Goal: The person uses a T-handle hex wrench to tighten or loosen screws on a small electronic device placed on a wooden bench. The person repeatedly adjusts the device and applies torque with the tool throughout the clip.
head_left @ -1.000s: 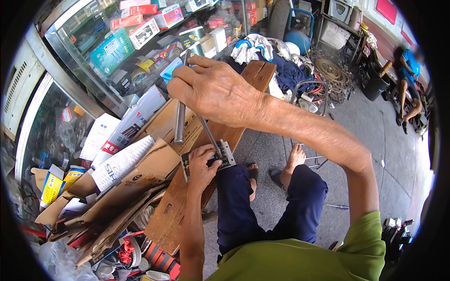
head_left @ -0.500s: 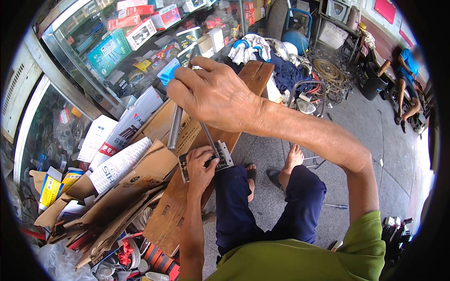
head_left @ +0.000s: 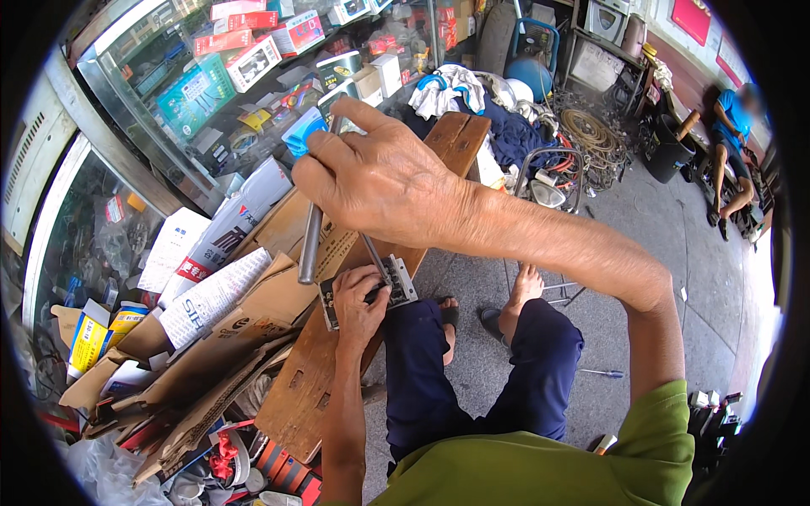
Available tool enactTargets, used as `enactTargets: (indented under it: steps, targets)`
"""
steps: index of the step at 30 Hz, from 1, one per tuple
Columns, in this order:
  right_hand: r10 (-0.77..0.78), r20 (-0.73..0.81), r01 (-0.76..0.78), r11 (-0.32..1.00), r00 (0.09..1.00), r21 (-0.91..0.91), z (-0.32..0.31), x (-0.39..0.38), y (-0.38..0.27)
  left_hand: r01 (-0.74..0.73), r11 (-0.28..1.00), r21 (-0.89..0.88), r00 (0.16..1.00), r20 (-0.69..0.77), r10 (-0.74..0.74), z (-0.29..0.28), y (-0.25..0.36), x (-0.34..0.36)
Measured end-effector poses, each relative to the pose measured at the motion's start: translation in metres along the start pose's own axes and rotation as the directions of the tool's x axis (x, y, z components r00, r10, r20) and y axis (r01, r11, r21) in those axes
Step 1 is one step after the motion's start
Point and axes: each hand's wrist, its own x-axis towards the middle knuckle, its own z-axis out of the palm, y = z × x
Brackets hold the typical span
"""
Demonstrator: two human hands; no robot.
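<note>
My right hand point(head_left: 384, 177) is closed around a T-handled wrench point(head_left: 311, 244), its thick grey crossbar passing through my grip. Below the hand a thin shaft slants down to a small metal block point(head_left: 403, 279) with dark parts on the wooden bench point(head_left: 291, 409). My left hand point(head_left: 361, 295) presses its fingers and thumb onto that block, beside the shaft's lower end. The very tip of the shaft is hard to make out against my thumb and the block.
Flattened cardboard point(head_left: 245, 316) leans along the bench's left side, before a glass cabinet point(head_left: 181, 160) of boxed goods. Clothes point(head_left: 506, 126) and coiled cable point(head_left: 595, 139) lie beyond. A screwdriver point(head_left: 603, 372) is on the floor; a person point(head_left: 732, 122) sits far right near a black bucket point(head_left: 668, 152).
My right hand and the crossbar have shifted a little to the left, the bar's free end now lower. My left hand keeps its hold on the block.
</note>
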Motion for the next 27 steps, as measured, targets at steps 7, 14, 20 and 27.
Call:
enactTargets:
  steps: [7, 14, 20, 27]
  targets:
    - [-0.008, 0.013, 0.007, 0.993, 1.000, 0.115, 0.002, 0.002, 0.010, 0.016, 1.000, -0.008, 1.000, -0.004, -0.016, -0.001, 0.002, 0.000]
    - [-0.009, 0.056, 0.001, 0.991, 0.998, 0.136, -0.003, 0.001, 0.010, 0.012, 1.000, -0.020, 0.999, -0.037, -0.012, 0.000, 0.003, -0.002]
    - [-0.042, 0.065, 0.045, 0.998, 0.997, -0.041, -0.016, -0.005, 0.012, 0.018, 0.999, -0.027, 1.000, -0.005, -0.018, -0.003, 0.001, 0.000]
    - [-0.017, 0.058, 0.020, 0.999, 0.998, -0.039, -0.013, -0.010, 0.020, 0.111, 0.988, -0.108, 0.994, 0.002, -0.111, 0.001, 0.000, 0.000]
